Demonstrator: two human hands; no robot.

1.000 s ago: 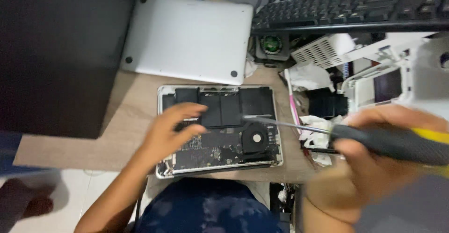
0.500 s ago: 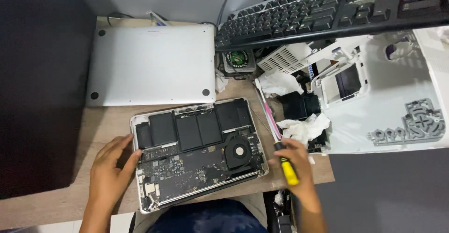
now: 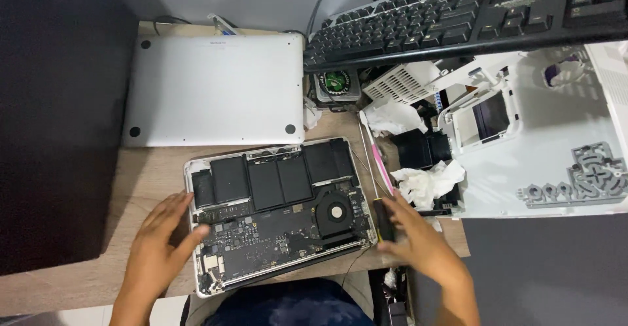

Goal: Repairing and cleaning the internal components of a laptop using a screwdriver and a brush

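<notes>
— Steadying an opened laptop (image 3: pixel 278 218) on a wooden desk (image 3: pixel 150 169), a person braced the left hand (image 3: pixel 160 247) flat against its left edge, fingers spread and gripping nothing, while the right hand (image 3: pixel 415 241) was closed around a screwdriver (image 3: pixel 383 220) with a black and yellow handle at the machine's right edge.

— How did the laptop look?

— It lay bottom up with its cover off, near the front edge of the desk and slightly skewed. A row of black battery cells (image 3: pixel 275 179) ran along the far side; a dark circuit board (image 3: pixel 261 241) filled the near side, with a round black fan (image 3: pixel 335 213) toward the right. The removed silver bottom cover (image 3: pixel 212 90) lay just behind it, rubber feet up.

— What would doing this well ask for?

— By my reading, the flat left palm should stay on the metal frame and off the board, holding the case firm so that it could not slide toward the desk edge. The screwdriver should be kept upright and seated squarely before turning, since such small screw heads would strip easily, and its tip kept away from the battery cells.

— And around it?

— A black keyboard (image 3: pixel 458 12) sat propped at the back, above a white plastic housing (image 3: pixel 543 156) at right, with crumpled white tissue (image 3: pixel 425 182) and a pink tool (image 3: pixel 378 162) lying between the housing and the laptop.
</notes>
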